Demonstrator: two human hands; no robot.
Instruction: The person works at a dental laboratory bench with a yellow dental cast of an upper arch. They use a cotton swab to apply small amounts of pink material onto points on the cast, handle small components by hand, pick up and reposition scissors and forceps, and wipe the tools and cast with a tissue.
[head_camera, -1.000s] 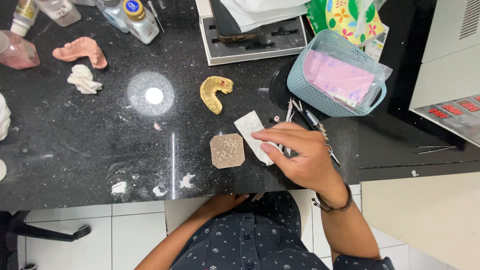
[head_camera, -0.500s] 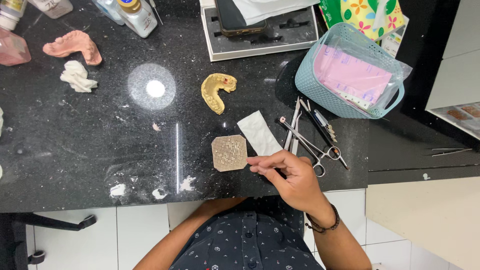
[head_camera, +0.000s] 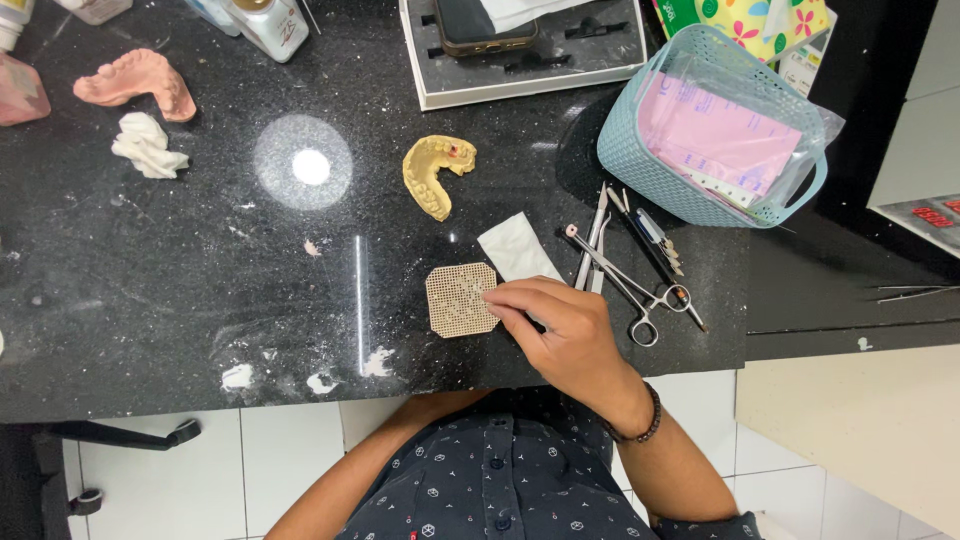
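Head camera view, looking straight down at a black speckled counter (head_camera: 150, 300) with a person seated at its near edge. The right hand (head_camera: 560, 330) rests on the counter, its fingertips (head_camera: 497, 305) pressed together on the right edge of a small tan perforated square pad (head_camera: 458, 300) that lies flat near the front of the counter. The left hand is out of sight; only the left forearm shows below the counter edge. A beaded bracelet (head_camera: 640, 425) circles the right wrist.

Just behind the hand lies a white paper packet (head_camera: 515, 248), partly under the knuckles. To its right sits a loose cluster of metal instruments (head_camera: 630, 265), including scissor-handled forceps. Behind the pad, well apart from it, a yellow dental cast (head_camera: 437, 172) lies on the counter. At the far left are a pink dental cast (head_camera: 135, 80) and a crumpled white tissue (head_camera: 147, 146). A light blue plastic basket (head_camera: 640, 160) holding pink packets stands at the right. A white tray (head_camera: 530, 55) sits at the far edge. White powder smudges mark the counter near the front.
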